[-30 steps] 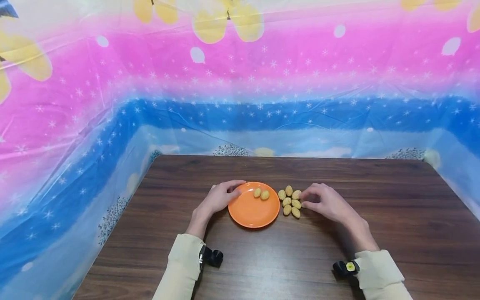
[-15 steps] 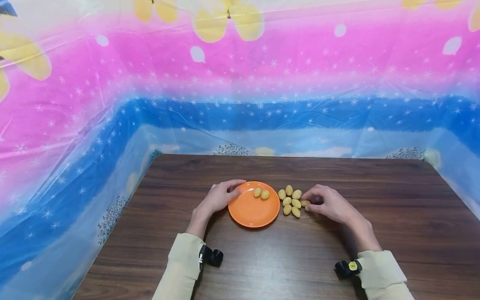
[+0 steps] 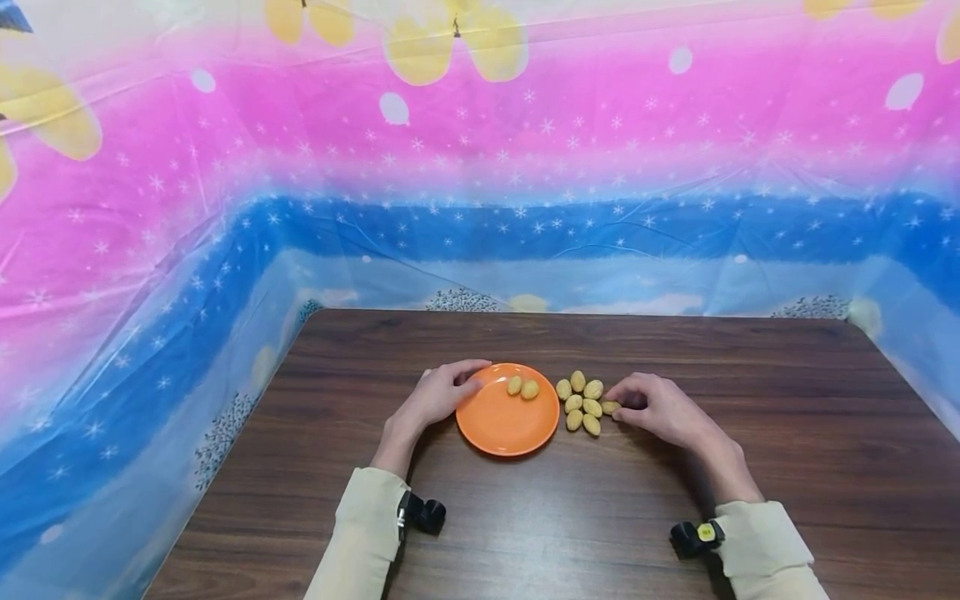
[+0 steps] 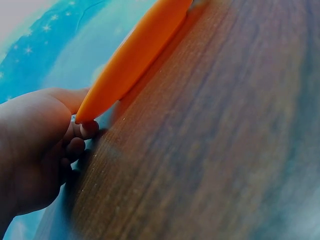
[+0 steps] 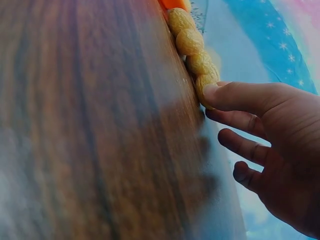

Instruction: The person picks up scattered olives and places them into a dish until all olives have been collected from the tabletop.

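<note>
An orange plate point(image 3: 501, 429) lies on the table, with two tan, oval walnuts point(image 3: 522, 388) near its far side. My left hand point(image 3: 438, 394) grips the plate's left rim; the left wrist view shows the rim between thumb and fingers. To the right of the plate, several walnuts point(image 3: 578, 402) lie in a close cluster. At the cluster's right side, my right hand point(image 3: 656, 407) pinches one walnut point(image 5: 202, 86) between thumb and forefinger, its other fingers loosely bent. Wrinkled shells show in the right wrist view.
The dark wood-grain table point(image 3: 510, 533) reaches back to a pink and blue patterned cloth point(image 3: 487, 225) hanging around it. A black camera point(image 3: 427, 515) is strapped to the left wrist, another camera point(image 3: 693, 537) to the right.
The right hand has shifted slightly right and nearer to me, and a walnut now shows at its fingertips, at the cluster's right side. The left hand and plate have stayed in place.
</note>
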The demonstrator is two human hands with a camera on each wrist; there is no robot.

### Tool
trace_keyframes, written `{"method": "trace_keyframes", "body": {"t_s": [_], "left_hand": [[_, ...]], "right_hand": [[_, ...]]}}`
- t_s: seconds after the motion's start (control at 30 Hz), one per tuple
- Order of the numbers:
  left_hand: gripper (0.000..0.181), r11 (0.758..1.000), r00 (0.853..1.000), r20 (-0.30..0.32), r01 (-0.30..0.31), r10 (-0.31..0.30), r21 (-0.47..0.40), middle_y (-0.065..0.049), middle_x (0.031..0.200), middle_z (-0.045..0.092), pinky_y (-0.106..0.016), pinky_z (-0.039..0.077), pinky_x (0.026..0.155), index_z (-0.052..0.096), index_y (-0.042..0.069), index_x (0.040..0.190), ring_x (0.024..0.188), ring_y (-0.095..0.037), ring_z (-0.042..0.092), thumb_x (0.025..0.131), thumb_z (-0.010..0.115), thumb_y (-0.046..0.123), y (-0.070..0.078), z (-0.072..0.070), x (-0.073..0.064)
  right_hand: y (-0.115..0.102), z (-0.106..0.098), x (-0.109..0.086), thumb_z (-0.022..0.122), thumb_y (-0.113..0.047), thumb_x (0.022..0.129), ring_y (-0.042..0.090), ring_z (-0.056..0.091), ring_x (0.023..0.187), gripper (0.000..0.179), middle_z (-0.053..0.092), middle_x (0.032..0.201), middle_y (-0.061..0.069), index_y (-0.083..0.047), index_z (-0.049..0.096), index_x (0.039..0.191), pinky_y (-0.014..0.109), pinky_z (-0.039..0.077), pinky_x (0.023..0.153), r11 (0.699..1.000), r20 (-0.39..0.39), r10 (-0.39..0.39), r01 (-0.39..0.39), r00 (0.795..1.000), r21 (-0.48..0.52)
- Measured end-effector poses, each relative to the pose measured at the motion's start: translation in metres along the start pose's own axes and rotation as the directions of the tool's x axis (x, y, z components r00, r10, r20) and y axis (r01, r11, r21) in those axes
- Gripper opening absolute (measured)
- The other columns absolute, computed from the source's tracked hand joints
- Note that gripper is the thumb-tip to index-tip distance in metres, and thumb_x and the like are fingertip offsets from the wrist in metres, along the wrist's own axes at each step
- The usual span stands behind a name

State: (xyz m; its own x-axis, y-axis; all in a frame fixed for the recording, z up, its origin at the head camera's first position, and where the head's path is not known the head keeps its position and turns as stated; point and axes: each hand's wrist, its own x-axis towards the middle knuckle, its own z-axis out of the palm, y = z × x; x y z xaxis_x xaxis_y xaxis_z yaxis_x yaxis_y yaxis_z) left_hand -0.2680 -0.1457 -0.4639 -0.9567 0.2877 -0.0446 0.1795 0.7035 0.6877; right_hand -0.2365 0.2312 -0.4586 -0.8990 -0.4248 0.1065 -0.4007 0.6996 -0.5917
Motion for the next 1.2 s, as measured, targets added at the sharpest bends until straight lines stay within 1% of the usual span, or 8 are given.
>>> {"method": "trace_keyframes", "body": {"t_s": [0.2, 0.37, 0.6, 0.93, 1.2], "left_hand": [[0.038, 1.0, 1.0, 0.0, 0.008, -0.008, 0.004, -0.003, 0.081, 0.055, -0.041, 0.031, 0.08, 0.06, 0.036, 0.141, 0.086, -0.024, 0.046, 0.103, 0.059, 0.035, 0.001, 0.001, 0.0], [0.039, 1.0, 1.0, -0.002, 0.013, -0.013, 0.002, -0.004, 0.08, 0.055, -0.04, 0.031, 0.08, 0.059, 0.036, 0.142, 0.083, -0.024, 0.046, 0.103, 0.059, 0.035, 0.001, 0.001, -0.001], [0.038, 1.0, 1.0, -0.003, 0.013, -0.013, -0.002, -0.004, 0.081, 0.055, -0.041, 0.031, 0.081, 0.06, 0.036, 0.141, 0.084, -0.024, 0.046, 0.103, 0.059, 0.035, 0.003, 0.0, -0.002], [0.039, 1.0, 1.0, 0.0, 0.004, -0.004, 0.0, -0.004, 0.08, 0.055, -0.041, 0.031, 0.081, 0.059, 0.036, 0.142, 0.082, -0.024, 0.046, 0.103, 0.058, 0.035, 0.003, -0.001, -0.001], [0.039, 1.0, 1.0, 0.001, -0.017, 0.017, -0.001, -0.003, 0.081, 0.055, -0.043, 0.03, 0.084, 0.059, 0.035, 0.142, 0.083, -0.023, 0.048, 0.103, 0.058, 0.037, 0.001, -0.002, -0.003]], "right_hand": [[-0.001, -0.001, -0.001, 0.075, -0.014, 0.091, 0.013, 0.06, 0.086, 0.019, 0.068, 0.103, -0.001, -0.016, 0.075, 0.111, 0.036, 0.049, 0.075, 0.999, -0.011, 0.032, -0.032, 0.999, -0.016], [-0.004, -0.003, -0.002, 0.075, -0.014, 0.091, 0.013, 0.059, 0.086, 0.019, 0.068, 0.106, -0.001, -0.017, 0.075, 0.111, 0.037, 0.048, 0.075, 0.999, -0.027, 0.039, -0.04, 0.999, -0.031], [-0.008, -0.005, -0.003, 0.075, -0.014, 0.092, 0.013, 0.059, 0.087, 0.02, 0.069, 0.108, 0.0, -0.015, 0.075, 0.112, 0.037, 0.049, 0.075, 0.999, -0.044, 0.029, -0.031, 0.999, -0.043], [-0.019, -0.006, 0.001, 0.076, -0.017, 0.092, 0.012, 0.057, 0.083, 0.02, 0.068, 0.105, -0.003, -0.016, 0.076, 0.111, 0.035, 0.048, 0.072, 0.999, -0.056, -0.008, 0.005, 0.998, -0.053], [-0.028, -0.004, 0.008, 0.076, -0.018, 0.092, 0.011, 0.059, 0.085, 0.021, 0.067, 0.106, -0.003, -0.015, 0.075, 0.112, 0.034, 0.05, 0.073, 0.999, -0.02, -0.026, 0.025, 0.999, -0.045]]}}
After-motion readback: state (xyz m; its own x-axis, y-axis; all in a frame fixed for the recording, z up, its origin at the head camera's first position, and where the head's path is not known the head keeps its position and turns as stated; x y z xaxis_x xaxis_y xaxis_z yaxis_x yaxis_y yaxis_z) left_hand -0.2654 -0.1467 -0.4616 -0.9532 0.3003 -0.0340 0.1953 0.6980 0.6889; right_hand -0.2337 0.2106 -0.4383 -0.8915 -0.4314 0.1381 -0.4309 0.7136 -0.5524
